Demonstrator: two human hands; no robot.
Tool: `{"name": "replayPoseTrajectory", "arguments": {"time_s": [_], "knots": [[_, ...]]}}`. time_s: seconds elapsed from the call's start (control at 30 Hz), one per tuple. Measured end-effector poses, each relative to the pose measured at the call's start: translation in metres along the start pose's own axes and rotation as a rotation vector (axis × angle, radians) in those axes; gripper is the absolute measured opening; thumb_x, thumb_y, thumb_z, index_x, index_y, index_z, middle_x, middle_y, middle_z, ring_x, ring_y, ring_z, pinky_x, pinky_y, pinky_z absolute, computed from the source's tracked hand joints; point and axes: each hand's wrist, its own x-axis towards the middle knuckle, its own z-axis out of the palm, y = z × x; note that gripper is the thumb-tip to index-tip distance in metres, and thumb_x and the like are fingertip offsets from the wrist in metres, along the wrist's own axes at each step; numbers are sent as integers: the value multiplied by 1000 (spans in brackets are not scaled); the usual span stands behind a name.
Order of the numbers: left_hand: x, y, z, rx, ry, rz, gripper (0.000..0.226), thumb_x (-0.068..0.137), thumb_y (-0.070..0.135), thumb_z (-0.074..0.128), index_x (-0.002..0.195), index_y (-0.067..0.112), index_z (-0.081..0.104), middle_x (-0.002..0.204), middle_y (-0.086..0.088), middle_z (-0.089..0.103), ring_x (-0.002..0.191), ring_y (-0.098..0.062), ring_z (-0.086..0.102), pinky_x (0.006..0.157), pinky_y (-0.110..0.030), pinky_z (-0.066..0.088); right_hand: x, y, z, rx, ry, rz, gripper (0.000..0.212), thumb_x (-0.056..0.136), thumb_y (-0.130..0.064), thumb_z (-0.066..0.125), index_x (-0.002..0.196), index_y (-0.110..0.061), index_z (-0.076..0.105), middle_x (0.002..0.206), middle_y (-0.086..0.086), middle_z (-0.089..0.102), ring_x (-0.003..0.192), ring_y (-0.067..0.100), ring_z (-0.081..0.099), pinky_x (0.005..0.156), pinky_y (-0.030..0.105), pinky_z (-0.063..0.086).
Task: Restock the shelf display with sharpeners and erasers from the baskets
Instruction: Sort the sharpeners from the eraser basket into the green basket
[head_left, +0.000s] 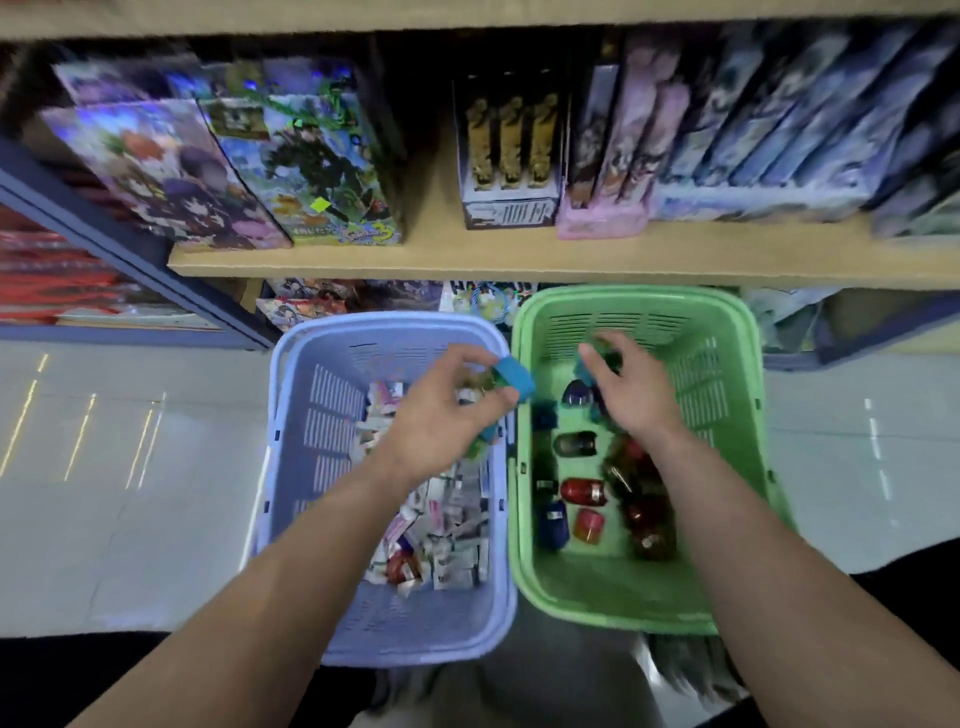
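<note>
Far left: pale tiled floor (104, 493) with thin streaks of light reflected on it. Above it a tan wooden shelf board (519, 260) runs across the whole view. At its left end two colourful illustrated boxes (234, 171) lean side by side.

Light blue slotted plastic basket (291, 415) sits on the floor below the shelf, just beside the green one on its right. It holds a loose heap of small white-wrapped erasers (447, 525), spread over the middle and near part of its floor.

Your left hand (441, 410) hovers over the blue basket's far right corner. The fingers are curled in. Thumb and fingertips pinch a small blue block (514, 376) plus a few smaller pieces, too blurred to name.

Shelf, centre: a black box with three gold figures (509, 156) stands upright.

Green slotted plastic basket (748, 364) comes next. On its floor lie rounded sharpeners (583, 491) in red, dark blue and smoky black, most of them along the left side and centre.

Your right hand (631, 389) is inside the green basket, above the far sharpeners. The index finger points far-left and the other fingers bend down over a dark teal piece. Motion blur here: cannot tell whether the hand has hold of it.

Shelf, right: pink and blue boxes (753, 130) packed in a leaning row
</note>
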Motion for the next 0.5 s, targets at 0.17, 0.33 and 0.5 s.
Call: {"name": "replayPoseTrajectory", "arguments": {"time_s": [0.17, 0.33, 0.5], "knots": [[34, -19, 128, 268, -85, 12, 52, 96, 36, 68, 144, 28, 50, 118, 3, 61, 93, -22, 64, 80, -26, 48, 19, 97, -15, -43, -94, 250, 59, 99, -52, 55, 140, -10, 56, 139, 15, 61, 126, 31, 58, 102, 35, 43], [76, -80, 199, 257, -57, -283, 60, 100, 29, 62, 153, 32, 35, 143, -7, 49, 115, -31, 62, 102, -45, 52, 23, 129, -3, -117, -168, 226, 57, 100, -46, 57, 149, -20, 46, 145, 9, 56, 132, 31, 53, 106, 35, 40], [91, -71, 197, 225, -60, -210, 71, 98, 26, 66, 158, 27, 29, 154, -2, 46, 135, -28, 51, 114, -41, 42, 29, 127, 2, -211, -163, 163, 41, 104, -43, 46, 135, -21, 62, 142, 10, 57, 125, 28, 57, 107, 37, 44]]}}
